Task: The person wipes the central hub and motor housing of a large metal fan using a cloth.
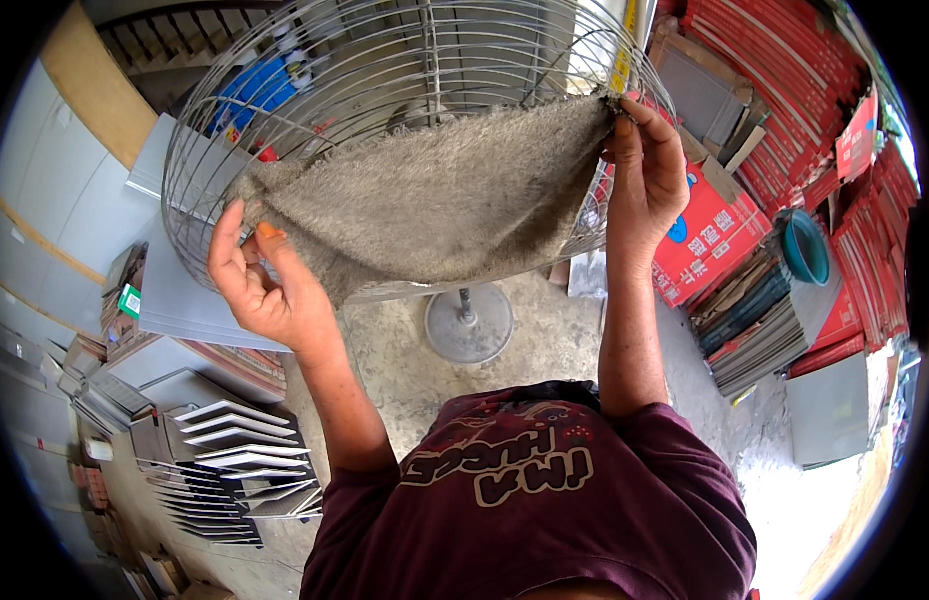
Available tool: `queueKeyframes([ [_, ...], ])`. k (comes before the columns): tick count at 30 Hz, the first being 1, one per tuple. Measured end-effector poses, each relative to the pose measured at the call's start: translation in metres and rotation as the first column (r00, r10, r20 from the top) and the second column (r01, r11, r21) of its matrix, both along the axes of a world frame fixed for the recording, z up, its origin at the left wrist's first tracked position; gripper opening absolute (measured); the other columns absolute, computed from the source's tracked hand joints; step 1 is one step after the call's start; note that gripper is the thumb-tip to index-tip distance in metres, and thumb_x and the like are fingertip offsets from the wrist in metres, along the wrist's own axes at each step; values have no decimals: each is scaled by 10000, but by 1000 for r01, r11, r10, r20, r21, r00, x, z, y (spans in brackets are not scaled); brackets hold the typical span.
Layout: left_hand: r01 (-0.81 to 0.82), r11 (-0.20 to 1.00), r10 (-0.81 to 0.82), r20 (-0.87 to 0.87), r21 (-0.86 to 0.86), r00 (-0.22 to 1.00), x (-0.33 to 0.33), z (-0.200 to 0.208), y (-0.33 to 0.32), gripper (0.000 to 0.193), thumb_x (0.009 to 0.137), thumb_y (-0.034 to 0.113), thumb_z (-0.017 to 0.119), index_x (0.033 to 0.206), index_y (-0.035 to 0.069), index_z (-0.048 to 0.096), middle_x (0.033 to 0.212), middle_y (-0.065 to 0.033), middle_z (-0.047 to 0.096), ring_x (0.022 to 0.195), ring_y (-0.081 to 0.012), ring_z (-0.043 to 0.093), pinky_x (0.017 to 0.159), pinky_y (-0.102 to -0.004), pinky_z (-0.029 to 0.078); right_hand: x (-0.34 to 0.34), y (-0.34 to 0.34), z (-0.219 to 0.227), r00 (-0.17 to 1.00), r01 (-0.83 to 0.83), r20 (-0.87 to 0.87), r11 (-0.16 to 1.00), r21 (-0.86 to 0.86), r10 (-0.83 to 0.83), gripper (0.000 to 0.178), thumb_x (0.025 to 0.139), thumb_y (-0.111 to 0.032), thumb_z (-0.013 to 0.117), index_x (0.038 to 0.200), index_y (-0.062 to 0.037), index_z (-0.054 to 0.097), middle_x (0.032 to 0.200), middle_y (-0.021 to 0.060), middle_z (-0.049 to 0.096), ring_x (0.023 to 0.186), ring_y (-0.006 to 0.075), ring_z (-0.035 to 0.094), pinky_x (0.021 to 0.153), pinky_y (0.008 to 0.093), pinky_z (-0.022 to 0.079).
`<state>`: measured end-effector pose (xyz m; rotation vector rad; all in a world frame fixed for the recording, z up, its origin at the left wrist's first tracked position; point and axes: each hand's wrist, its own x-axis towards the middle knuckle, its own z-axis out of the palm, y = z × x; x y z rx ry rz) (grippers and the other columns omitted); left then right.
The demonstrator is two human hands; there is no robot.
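Observation:
A frayed grey-brown cloth is stretched between my two hands, sagging along its lower edge. My left hand pinches its left end between thumb and fingers. Higher up, my right hand grips the upper right corner, thumb against fingers. Right behind the cloth stands the large round wire cage of a pedestal fan; the cloth covers its lower part. Whether the cloth touches the wires, I cannot tell. The fan's round grey base rests on the floor below.
Red cartons and tall red stacks line the right side, with a teal bowl on a pile. At the lower left, tile-like panels stand in a rack. A blue object shows behind the cage.

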<state>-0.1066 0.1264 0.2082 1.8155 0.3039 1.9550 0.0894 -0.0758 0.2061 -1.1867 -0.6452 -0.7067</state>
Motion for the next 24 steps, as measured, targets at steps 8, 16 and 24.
queueKeyframes([
  [8,78,989,-67,-90,129,994,22,18,-27,377,827,-105,577,1186,9,554,1157,-122,589,885,-146,585,654,-231,451,-25,21,16,985,81,159,994,-72,-69,184,862,8,657,1036,-49,665,980,60,692,839,89,640,691,230,531],
  [16,215,897,-148,-196,387,969,59,34,-53,426,762,-114,607,1168,9,564,1069,-134,612,983,-277,568,828,-345,465,-48,53,42,878,138,477,978,-158,-47,264,748,42,689,987,-65,660,947,87,686,804,246,650,695,320,512],
  [24,146,930,-122,-91,338,988,51,21,-40,417,795,-135,574,1187,5,555,1138,-130,595,916,-209,589,691,-285,493,-42,42,32,912,150,403,976,-161,-74,260,777,48,682,1010,-65,668,969,87,691,803,203,658,690,293,523],
])
